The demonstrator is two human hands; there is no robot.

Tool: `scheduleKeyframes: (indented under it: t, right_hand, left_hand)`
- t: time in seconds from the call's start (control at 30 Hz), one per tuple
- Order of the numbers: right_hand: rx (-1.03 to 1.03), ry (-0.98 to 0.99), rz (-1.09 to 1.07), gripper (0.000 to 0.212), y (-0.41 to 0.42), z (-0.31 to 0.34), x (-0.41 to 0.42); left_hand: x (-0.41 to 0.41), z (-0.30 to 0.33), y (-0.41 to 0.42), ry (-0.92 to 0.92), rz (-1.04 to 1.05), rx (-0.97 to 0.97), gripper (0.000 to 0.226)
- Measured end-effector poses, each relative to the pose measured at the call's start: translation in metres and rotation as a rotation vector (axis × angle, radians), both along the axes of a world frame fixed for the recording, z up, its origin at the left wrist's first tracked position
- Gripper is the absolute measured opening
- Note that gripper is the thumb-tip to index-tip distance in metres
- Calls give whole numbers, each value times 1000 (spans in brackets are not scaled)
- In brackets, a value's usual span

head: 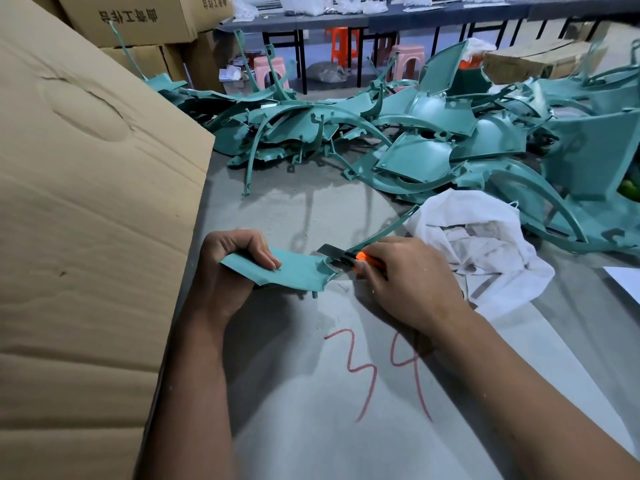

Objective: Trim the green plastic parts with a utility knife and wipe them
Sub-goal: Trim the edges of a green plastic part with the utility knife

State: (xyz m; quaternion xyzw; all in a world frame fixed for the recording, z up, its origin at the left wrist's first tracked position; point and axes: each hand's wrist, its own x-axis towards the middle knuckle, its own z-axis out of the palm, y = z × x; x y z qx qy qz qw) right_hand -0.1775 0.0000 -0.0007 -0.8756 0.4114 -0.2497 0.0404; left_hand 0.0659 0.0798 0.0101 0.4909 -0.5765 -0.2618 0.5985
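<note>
Fingers [266,259] of the left hand [235,268] clamp the part [298,271]; right hand [398,275] grips the knife [346,258], blade beside them. Part likely light, thin, flexible: hold near the cut.

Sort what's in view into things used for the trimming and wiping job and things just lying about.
In use: left hand holding green part; right hand holding knife with its blade at the part's edge; white cloth; pile of parts.

Lying about: cardboard sheet, boxes, stools, paper.
</note>
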Motion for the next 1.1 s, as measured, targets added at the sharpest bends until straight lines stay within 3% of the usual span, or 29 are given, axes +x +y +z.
scheduleKeyframes:
  t: [0.17, 0.33, 0.4, 0.57, 0.7, 1.1]
  right_hand:
    - [50, 22, 95, 22, -5, 2, -8]
    - [20, -145, 127, 21, -5, 2, -8]
    - [3, -121, 163, 19, -3, 2, -6]
    - [46, -101, 273, 24, -7, 6, -12]
    - [6, -148, 225, 20, -8, 4, -11]
    - [5, -75, 243, 21, -11, 5, -8]
  left_hand:
    - [5, -5, -2, 8, 16, 5, 34]
    - [7, -9, -4, 32, 26, -5, 41]
    - [8, -12, -5, 38, 43, 4, 43]
    - [11, -13, -3, 29, 43, 18, 34]
    - [9, -11, -2, 24, 49, 15, 24]
    - [6, -11, -1, 45, 66, 46, 28]
